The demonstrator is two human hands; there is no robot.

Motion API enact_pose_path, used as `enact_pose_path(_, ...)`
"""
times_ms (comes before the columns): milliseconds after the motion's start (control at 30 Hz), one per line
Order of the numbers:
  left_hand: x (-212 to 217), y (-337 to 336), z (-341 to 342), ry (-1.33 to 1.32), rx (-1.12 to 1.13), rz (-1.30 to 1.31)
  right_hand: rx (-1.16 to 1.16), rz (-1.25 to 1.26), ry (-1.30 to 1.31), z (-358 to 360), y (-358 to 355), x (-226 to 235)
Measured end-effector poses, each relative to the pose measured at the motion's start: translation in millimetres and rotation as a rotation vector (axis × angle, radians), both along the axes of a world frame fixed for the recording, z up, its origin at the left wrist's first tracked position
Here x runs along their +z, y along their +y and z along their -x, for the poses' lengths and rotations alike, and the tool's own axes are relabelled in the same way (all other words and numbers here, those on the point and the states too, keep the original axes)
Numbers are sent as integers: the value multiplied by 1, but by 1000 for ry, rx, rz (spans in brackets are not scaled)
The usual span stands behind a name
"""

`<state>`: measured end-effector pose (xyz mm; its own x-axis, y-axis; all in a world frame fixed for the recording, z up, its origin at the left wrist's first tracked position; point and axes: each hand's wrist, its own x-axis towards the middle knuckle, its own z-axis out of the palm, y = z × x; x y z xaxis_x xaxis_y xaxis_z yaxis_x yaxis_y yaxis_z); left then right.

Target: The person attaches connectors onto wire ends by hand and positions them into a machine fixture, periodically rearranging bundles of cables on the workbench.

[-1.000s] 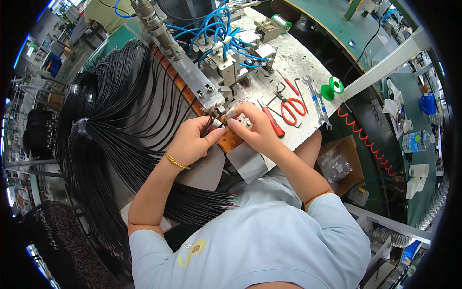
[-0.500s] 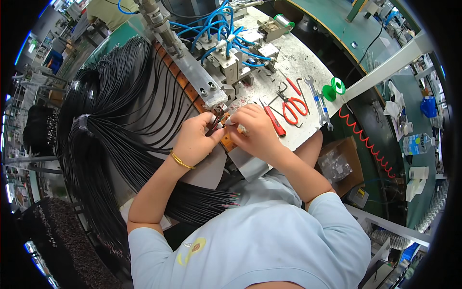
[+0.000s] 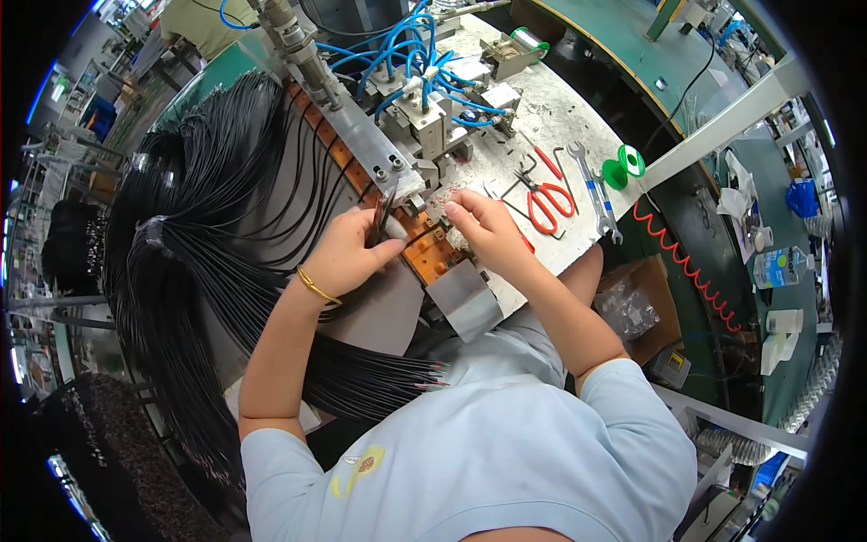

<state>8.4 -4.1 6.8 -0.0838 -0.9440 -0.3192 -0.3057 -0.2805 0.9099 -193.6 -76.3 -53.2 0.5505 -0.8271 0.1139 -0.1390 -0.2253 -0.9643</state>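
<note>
Both hands sit over the near end of a copper-coloured strip (image 3: 435, 258), a little apart from each other. On the left, the left hand (image 3: 341, 255), with a yellow bracelet (image 3: 316, 286) at its wrist, pinches some dark wires (image 3: 383, 217) that stand up between thumb and fingers, just beside the near end of a grey metal bar (image 3: 366, 144). To the right, the right hand (image 3: 492, 237) has its thumb and forefinger drawn close together; whether anything is between them I cannot tell. Just nearer than the strip is a bent metal plate (image 3: 465, 303). Left of the hands spreads a large bundle of black cables (image 3: 212, 203), tied partway along. On the far side, blue tubes (image 3: 402, 43) loop over the machine. To the right, red-handled pliers (image 3: 549, 208), two wrenches (image 3: 593, 191) and a green spool (image 3: 623, 168) lie on the pale tabletop (image 3: 578, 117); nearer and farther right is a cardboard box (image 3: 666, 305).
</note>
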Motion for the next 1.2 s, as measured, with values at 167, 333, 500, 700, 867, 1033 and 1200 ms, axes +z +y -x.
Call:
enact_pose_path(167,-9,-1,-6,-489,-78,265,-60,292,107,-6,-8,-26)
enact_pose_path(333,-14,-1,0,-307,-55,119,33,-27,-19,-6,-15,-40)
enact_pose_path(500,-13,0,3,-184,-34,161,-39,202,9,-9,-11,-29)
enact_pose_path(700,-2,3,10,-92,13,20,8,-27,-25,-6,-14,-40)
enact_pose_path(867,5,0,8,-110,17,-54,-148,-27,68,-6,-6,-39)
enact_pose_path(1033,-6,2,5,-53,-45,96,-159,440,-42,-10,5,1)
enact_pose_path(1200,-5,0,3,-54,-92,55,50,354,-119,-6,6,9)
